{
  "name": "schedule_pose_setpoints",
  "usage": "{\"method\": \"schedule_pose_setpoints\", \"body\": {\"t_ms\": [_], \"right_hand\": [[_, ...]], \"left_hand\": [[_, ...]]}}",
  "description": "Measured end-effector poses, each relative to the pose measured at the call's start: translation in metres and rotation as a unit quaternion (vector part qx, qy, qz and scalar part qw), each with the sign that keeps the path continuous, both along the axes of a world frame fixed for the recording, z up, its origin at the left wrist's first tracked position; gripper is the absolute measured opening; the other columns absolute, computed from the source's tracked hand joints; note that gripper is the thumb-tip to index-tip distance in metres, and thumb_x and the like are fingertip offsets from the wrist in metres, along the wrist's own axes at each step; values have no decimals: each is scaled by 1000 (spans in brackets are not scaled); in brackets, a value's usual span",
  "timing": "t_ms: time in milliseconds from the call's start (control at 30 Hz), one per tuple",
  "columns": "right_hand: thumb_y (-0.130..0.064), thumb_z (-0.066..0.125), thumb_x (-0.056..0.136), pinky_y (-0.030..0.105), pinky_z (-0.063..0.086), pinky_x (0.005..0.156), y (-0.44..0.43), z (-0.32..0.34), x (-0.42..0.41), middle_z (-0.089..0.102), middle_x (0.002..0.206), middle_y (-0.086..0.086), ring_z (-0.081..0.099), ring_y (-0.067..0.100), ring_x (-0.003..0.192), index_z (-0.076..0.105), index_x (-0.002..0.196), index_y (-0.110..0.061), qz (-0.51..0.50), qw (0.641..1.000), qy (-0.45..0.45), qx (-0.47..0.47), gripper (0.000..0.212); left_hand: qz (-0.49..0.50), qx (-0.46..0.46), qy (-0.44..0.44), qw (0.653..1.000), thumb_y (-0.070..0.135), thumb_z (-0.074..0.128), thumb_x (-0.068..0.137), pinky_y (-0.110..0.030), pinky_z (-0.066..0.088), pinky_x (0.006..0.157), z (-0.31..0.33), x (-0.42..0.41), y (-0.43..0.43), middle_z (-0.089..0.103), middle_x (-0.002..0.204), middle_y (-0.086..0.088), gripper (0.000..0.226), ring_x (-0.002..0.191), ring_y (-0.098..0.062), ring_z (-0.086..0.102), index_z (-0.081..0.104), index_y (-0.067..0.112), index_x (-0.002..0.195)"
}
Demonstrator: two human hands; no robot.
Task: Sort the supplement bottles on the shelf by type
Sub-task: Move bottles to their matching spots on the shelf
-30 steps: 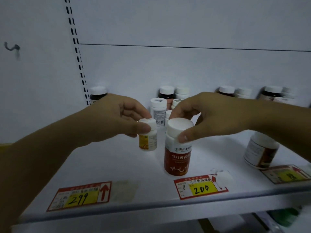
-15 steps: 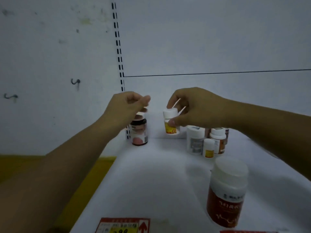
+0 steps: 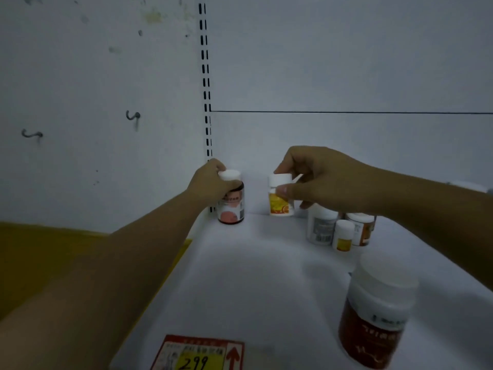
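Left hand grips dark bottle at shelf corner; right hand pinches yellow bottle nearby.

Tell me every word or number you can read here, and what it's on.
"299": handwritten on the price tag at the shelf edge; red arrow beside it, small print unreadable.
Red bottle: label blurred.
Dark bottle, yellow-label bottle, others behind: too small to read.

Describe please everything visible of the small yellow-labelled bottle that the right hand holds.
The small bottle looks like white plastic, with a white cap and a yellow-orange label. It is upright at the back of the shelf; whether its base rests there is unclear. The right hand pinches it near the cap, thumb in front. It is apart from the dark bottle that the left hand grips.
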State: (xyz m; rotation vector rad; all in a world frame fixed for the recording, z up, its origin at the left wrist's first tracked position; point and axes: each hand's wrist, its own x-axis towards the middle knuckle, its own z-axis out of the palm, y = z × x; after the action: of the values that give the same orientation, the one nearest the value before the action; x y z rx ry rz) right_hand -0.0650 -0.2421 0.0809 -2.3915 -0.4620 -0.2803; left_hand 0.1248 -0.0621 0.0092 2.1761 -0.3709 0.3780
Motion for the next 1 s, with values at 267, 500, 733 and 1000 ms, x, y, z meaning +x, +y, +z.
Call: {"method": "schedule_pose_setpoints", "body": {"t_ms": [267,500,733,1000], "right_hand": [[-26,71,68,21,57,60,22,7,-11,68,89,-6,69,8,72,61,88,-23,85,995,47,-31,22],[-20,73,67,17,54,58,35,11,-19,70,86,-11,68,5,65,62,88,-27,140,989,45,-27,25],[-11,69,77,15,53,62,24,13,-32,68,99,-10,69,4,76,67,95,-26,123,992,32,4,23],[-11,67,81,17,54,62,-30,28,-61,66,105,-2,69,6,76,66,103,-24,63,997,-10,53,26]], "left_hand": [[-75,-12,75,994,31,79,65,-27,58,59,40,-104,73,62,101,-2,41,87,-17,65,61,21,100],[-92,26,99,991,28,80,61,-31,60,64,32,-183,99,65,98,2,36,84,-18,69,64,24,93],[-70,168,103,978,69,71,47,-35,53,84,40,-197,105,63,106,17,62,95,-4,64,56,38,98],[-83,39,-92,991,64,65,51,-27,51,68,88,-233,25,71,82,26,43,74,5,66,68,39,85]]}}
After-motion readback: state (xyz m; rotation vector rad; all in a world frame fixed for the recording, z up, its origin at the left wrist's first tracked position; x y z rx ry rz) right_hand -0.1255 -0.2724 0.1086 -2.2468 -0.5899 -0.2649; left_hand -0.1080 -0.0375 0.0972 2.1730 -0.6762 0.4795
